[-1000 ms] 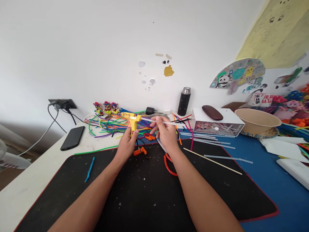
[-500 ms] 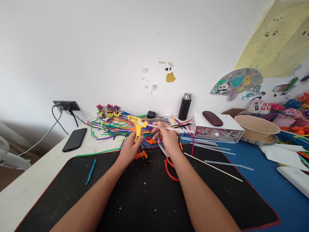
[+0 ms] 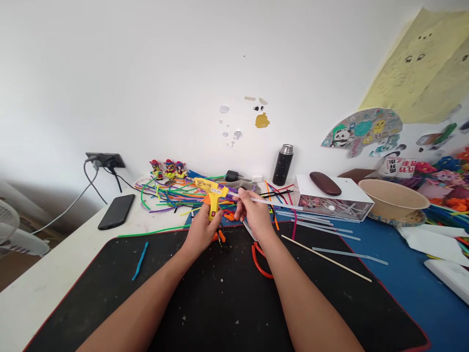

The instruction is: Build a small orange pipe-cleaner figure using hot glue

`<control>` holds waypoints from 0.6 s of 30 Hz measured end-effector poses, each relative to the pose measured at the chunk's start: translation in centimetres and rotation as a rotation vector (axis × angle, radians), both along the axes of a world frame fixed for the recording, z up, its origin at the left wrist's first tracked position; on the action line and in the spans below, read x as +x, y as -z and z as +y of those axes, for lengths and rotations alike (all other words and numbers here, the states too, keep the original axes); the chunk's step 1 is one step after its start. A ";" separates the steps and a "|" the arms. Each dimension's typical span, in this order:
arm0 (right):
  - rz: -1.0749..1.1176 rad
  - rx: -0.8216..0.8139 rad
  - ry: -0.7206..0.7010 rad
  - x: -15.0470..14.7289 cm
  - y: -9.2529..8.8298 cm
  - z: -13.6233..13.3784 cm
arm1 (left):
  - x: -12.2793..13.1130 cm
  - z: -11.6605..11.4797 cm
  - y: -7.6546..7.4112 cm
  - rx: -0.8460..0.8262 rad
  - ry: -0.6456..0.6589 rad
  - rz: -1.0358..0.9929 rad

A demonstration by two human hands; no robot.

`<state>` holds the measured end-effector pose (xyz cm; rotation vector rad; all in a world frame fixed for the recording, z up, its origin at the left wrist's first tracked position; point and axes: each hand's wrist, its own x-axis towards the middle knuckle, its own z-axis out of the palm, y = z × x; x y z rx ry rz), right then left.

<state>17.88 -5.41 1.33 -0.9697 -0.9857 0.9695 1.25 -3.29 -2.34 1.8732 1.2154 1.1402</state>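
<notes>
Closer together than a second ago, the hands now leave a smaller gap between the glue gun's back end and the right fingertips, and the gun has tipped so that its rear slopes down rightward. Wrapped around its handle, the left hand holds the yellow glue gun above the far edge of the black mat. The right hand pinches a translucent glue stick lined up with the gun's rear; how far it goes in, I cannot tell.

Red-handled scissors lie beside the right wrist. The red-edged mat lies across a white tabletop and a blue covering. Behind the hands spread colourful pipe cleaners, with a black flask near the white wall. A phone lies at left, below the wall socket.
</notes>
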 end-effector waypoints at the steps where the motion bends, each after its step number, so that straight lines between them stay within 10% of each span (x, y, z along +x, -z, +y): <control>1: 0.006 0.004 -0.002 -0.1 0.0 0.0 | 0.0 0.0 0.0 0.011 0.000 0.009; 18: 0.101 0.019 -0.033 -0.4 0.5 0.3 | -0.1 -0.4 -0.1 0.018 0.072 0.085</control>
